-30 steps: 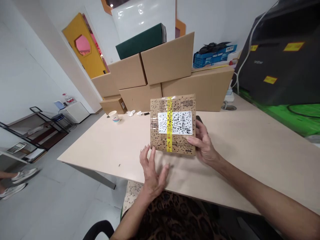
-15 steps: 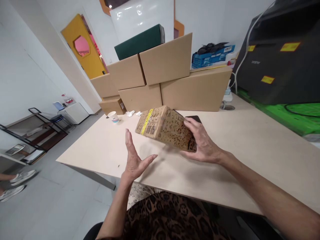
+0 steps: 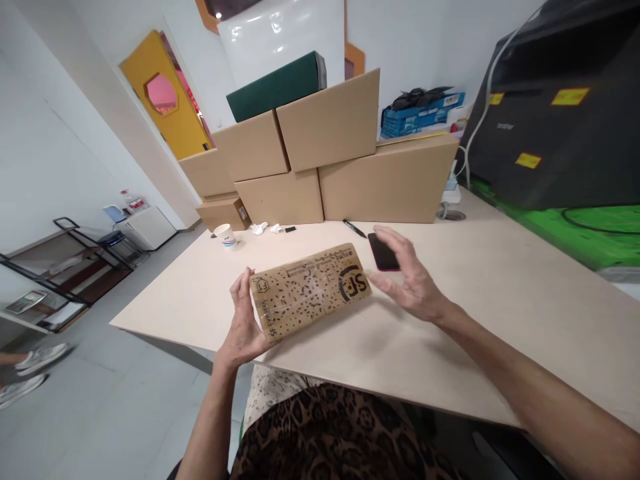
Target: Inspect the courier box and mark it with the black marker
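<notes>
A brown cardboard box (image 3: 310, 291) with dark speckles and an SF logo is held tilted above the front part of the table (image 3: 450, 347). My left hand (image 3: 243, 330) grips its left end, fingers behind and thumb under the lower corner. At the box's right end, my right hand (image 3: 410, 280) has its fingers apart and holds nothing; the thumb is close to the box's edge, and whether it touches is unclear. Just behind the right hand lies a black phone (image 3: 383, 252), partly covered by its fingers.
Large cartons (image 3: 385, 180) are stacked along the back, a green box (image 3: 277, 87) on top. A paper cup (image 3: 226, 236), crumpled tissues (image 3: 259, 229) and a marker (image 3: 355, 228) lie before them. A person's shoes (image 3: 43, 357) show at far left.
The box has turned so its speckled logo face points toward me, and has shifted left. My left hand has taken hold of it; my right hand has let go, uncovering the marker and most of the phone.
</notes>
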A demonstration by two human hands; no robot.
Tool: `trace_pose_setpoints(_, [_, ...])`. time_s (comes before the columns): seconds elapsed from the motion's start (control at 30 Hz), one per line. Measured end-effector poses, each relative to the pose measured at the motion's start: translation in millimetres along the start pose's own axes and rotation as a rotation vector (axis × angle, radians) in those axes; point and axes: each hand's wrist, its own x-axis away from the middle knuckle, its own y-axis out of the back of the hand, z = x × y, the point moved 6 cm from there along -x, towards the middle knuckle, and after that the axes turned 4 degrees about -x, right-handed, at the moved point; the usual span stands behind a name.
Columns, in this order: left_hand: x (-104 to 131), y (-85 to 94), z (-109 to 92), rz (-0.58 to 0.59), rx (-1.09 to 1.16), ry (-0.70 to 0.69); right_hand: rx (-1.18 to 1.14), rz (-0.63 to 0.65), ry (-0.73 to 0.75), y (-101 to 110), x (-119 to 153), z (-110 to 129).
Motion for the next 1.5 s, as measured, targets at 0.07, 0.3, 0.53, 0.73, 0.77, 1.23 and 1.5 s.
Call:
trace_pose_setpoints(0.07, [13.7,-1.7,14.9,-0.011,0.051,0.111,0.007,-0.117,-0.139,9.4,0.1,-24.3])
trace_pose_setpoints(0.3, [28.2,-15.2,34.6,-0.013,0.263,0.217,0.168,-0.069,-0.337,3.2,-10.3,-93.8])
trace_pose_setpoints(0.53, [24.1,-22.9,37.6,-0.031,0.317,0.188,0.656,0.389,-0.508,-34.3,-48.5,-123.3])
trace_pose_setpoints(0.73, [28.2,-27.0,38.3,-0.037,0.296,0.177,0.71,0.506,-0.639,-74.5,-77.8,-153.8])
trace_pose_setpoints(0.77, [28.6,-27.6,38.3,-0.042,0.295,0.172,0.704,0.514,-0.665,-80.6,-80.3,-160.3])
trace_pose_setpoints(1.23, [29.5,-25.3,33.8,-0.044,0.304,0.162,0.391,0.287,-1.017,-72.7,-89.5,-202.8])
trace_pose_setpoints(1.5, [29.0,-32.3,41.3,-0.063,0.345,0.188,-0.163,-0.145,-0.861,-22.4,-82.5,-131.0])
